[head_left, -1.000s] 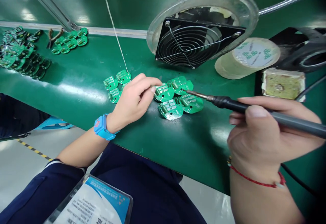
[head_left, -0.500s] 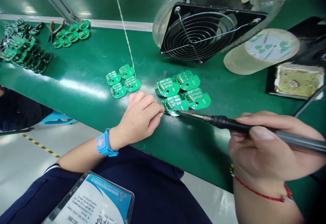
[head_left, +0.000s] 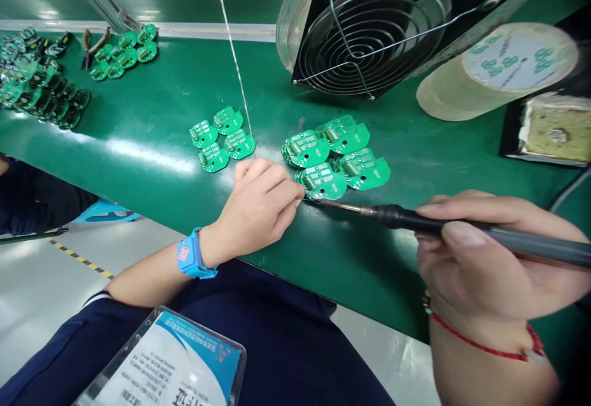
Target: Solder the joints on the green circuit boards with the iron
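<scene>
My right hand (head_left: pixel 489 258) is closed around the handle of a soldering iron (head_left: pixel 401 216), which points left. The iron's tip is low, at the near edge of a stack of green circuit boards (head_left: pixel 325 182). At that stack's near left corner my left hand (head_left: pixel 263 206) is closed, thumb and fingers pinched together; what lies between the fingertips is hidden. A smaller panel of green boards (head_left: pixel 215 156) lies just beyond my left knuckles. A thin pale strand (head_left: pixel 233 48) hangs from above down to this panel's right side.
A black fan (head_left: pixel 355 55) with a wire guard stands behind the stack. Right of it are a pale roll (head_left: pixel 489 76) and a yellowish pad in a tray (head_left: pixel 556 132). Far left are piled boards (head_left: pixel 41 89), pliers (head_left: pixel 95 45) and another board panel (head_left: pixel 124 55).
The iron's tip has shifted from on the nearest board to its near edge, slightly left. My left hand stays at the corner. The whole view has shifted a little.
</scene>
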`<move>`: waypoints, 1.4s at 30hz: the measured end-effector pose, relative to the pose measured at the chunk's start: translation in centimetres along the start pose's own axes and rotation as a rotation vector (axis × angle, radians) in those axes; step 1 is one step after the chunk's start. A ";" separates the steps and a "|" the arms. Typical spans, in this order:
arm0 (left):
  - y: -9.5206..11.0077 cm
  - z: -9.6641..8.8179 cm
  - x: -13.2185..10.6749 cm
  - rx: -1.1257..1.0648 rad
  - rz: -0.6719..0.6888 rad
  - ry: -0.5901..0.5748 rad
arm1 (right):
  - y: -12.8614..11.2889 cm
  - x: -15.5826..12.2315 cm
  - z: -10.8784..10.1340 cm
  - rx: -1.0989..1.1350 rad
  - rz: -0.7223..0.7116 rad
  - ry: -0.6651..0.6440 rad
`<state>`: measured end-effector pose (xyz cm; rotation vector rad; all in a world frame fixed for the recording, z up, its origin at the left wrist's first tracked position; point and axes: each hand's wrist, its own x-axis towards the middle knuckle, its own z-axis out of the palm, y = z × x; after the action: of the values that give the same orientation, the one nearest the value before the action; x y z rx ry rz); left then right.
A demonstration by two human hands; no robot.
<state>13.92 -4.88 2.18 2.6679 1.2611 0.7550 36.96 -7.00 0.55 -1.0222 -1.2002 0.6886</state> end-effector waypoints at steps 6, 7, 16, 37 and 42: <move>0.3 0.5 0.3 0.038 0.044 -0.023 | -0.1 0.1 0.2 0.027 0.045 0.025; 0.4 0.5 0.4 0.041 0.049 -0.027 | -0.2 0.2 0.2 0.032 0.055 0.032; 0.4 0.5 0.8 0.057 0.058 -0.021 | -0.3 0.3 0.2 -0.004 0.095 0.078; 0.9 0.7 1.2 0.146 0.081 -0.084 | -0.4 0.3 0.2 -0.012 0.119 0.087; 1.2 0.6 1.3 0.162 0.070 -0.117 | -0.4 0.3 0.1 -0.009 0.120 0.097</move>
<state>15.72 -4.59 2.49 2.8503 1.2565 0.5161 36.92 -6.89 1.07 -1.1296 -1.0644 0.7196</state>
